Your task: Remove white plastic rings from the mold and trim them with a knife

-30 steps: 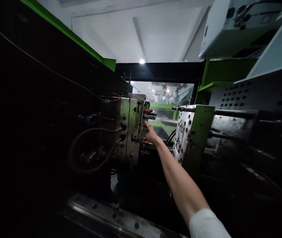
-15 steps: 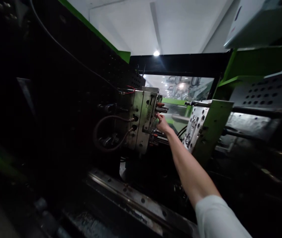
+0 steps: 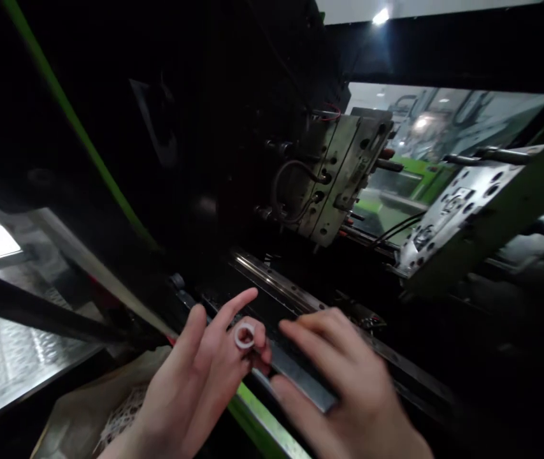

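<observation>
We hold a small white ring [image 3: 244, 335] low in the view, pinched at the fingertips of our left hand [image 3: 195, 382], whose index and middle fingers stick out straight above it. Our right hand [image 3: 348, 395] sits just beside it, fingers loosely spread and holding nothing, its fingertips close to the ring but blurred, so we cannot tell whether they touch it. Under both hands runs a steel rail [image 3: 300, 299] with a row of holes, slanting down to the right, and a green edge strip [image 3: 262, 424] lies along the machine frame nearest us. Beyond the rail the machine interior is dark. Farther in stands the left mould half [image 3: 343, 172], a bare metal block with hoses [image 3: 291, 191] looped at its side, and well apart from it to the right is the other mould plate [image 3: 467, 210] with a green back. Between them we see a window onto a bright hall [image 3: 425, 121]. At far left there is a patterned metal floor plate [image 3: 4, 357], and a paper-lined bag or box [image 3: 100, 408] sits below our left wrist.
</observation>
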The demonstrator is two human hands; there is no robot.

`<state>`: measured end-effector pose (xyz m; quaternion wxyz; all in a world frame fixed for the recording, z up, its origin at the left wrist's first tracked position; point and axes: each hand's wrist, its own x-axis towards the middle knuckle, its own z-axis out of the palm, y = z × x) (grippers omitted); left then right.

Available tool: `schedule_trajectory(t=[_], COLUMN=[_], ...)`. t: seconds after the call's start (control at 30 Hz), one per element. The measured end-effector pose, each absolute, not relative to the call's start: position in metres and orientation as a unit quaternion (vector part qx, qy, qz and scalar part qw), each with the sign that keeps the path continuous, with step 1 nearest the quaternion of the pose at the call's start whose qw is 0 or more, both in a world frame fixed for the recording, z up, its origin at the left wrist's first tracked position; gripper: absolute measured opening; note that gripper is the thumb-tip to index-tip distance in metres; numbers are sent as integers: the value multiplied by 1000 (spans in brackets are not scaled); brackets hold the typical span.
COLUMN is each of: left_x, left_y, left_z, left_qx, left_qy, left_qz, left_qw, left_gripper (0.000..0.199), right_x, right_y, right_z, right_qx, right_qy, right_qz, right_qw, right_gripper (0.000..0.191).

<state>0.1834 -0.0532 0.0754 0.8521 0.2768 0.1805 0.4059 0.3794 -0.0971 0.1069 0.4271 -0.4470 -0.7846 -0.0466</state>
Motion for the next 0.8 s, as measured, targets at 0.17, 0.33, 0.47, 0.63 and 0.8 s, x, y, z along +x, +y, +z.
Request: schedule_trajectory(t=[0.17, 0.33, 0.47, 0.63, 0.8], left_x=[174, 157, 149, 150, 152], left_y=[-57, -64, -68, -71, -72], left_z=[72, 71, 74, 70, 72], left_qx=[319, 350, 375, 377, 419], left_qy=[189, 204, 210, 220, 211], left_qz=[341, 325, 341, 352, 365], left_qw=[864, 855, 836, 828, 804], left_gripper=[90, 86, 85, 80, 74], right_x=[333, 324, 314, 310, 318], right_y=[-96, -96, -102, -102, -98], right_z=[86, 91, 91, 92, 96], right_qx=[-452, -461, -466, -442, -409], right_qy=[-827, -837, -826, -842, -828], right_qz=[-158, -108, -48, -41, -3], right_qw=[295, 275, 314, 306, 383], right_gripper=[23, 17, 21, 18, 22])
